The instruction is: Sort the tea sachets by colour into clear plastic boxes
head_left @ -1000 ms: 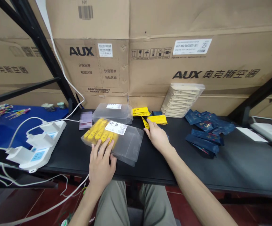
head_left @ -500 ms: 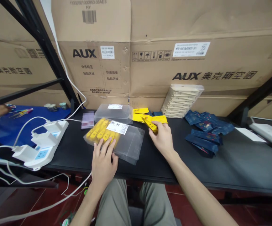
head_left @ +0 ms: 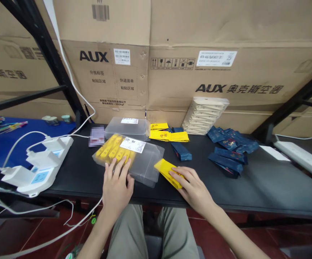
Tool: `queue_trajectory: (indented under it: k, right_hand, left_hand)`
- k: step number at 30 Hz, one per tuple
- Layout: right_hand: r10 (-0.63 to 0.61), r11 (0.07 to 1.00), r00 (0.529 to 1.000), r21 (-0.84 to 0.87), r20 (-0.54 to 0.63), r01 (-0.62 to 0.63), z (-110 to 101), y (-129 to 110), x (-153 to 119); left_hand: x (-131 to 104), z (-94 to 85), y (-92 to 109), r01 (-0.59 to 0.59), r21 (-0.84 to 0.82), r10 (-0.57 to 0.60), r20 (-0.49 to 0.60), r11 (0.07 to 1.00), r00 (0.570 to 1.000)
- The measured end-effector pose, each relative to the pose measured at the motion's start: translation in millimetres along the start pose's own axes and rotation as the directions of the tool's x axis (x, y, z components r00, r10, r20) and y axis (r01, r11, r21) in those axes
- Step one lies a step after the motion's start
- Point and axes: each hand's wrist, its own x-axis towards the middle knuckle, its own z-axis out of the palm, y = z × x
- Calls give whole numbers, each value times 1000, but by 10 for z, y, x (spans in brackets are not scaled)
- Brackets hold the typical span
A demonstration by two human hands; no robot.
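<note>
Gripping a yellow packet: right hand, fingers closed over its top, near the front edge of the black table. Packet's far end overlapped the right end of the near clear container in view; couldn't tell if they touched. Left hand had fingers slightly apart, tips resting on that container's near side, thumb at its front. Container's front corner sat close to the table edge, so little margin there. Most room to move was right of the right hand, out to the blue pile.

Counts: one packet visible in the grip, at least five yellow sticks inside the near container, three yellow pieces lying behind it, one loose blue packet between those and the right hand. One second clear container behind the first, one cream stack by the cardboard. Three white plugs sat in the left power strip.

Hard to read: right thumb mostly hidden, blue pile overlapped too much to count, small purple item pixelated, right power strip cut off by the frame.
</note>
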Motion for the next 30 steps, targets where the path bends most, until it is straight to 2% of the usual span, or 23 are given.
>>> queue_trajectory:
  k: [4, 7, 11, 15, 23, 30]
  right_hand:
    - [2, 999, 999, 38, 44, -4, 169, -50, 156]
    - [6, 997, 989, 78, 145, -17, 289, -95, 348]
    - [24, 995, 970, 86, 241, -46, 389, -147, 572]
    - [25, 995, 956, 85, 292, -52, 458, -167, 655]
    - [43, 992, 949, 101, 311, -78, 479, -180, 652]
    - [137, 988, 959, 29, 249, -149, 581, -239, 599]
  left_hand:
    - [2, -2, 3, -2, 1, 2, -1, 1000, 1000]
    - [1, -3, 2, -4, 3, 4, -3, 1000, 1000]
    - [-1, -2, 0, -10, 6, 10, 3, 1000, 1000]
    - [-3, 0, -4, -11, 4, 11, 4, 1000, 1000]
    - [-5, -5, -3, -9, -11, 9, 1, 1000, 1000]
    - [-1, -16, 2, -5, -13, 6, 7, 1000, 1000]
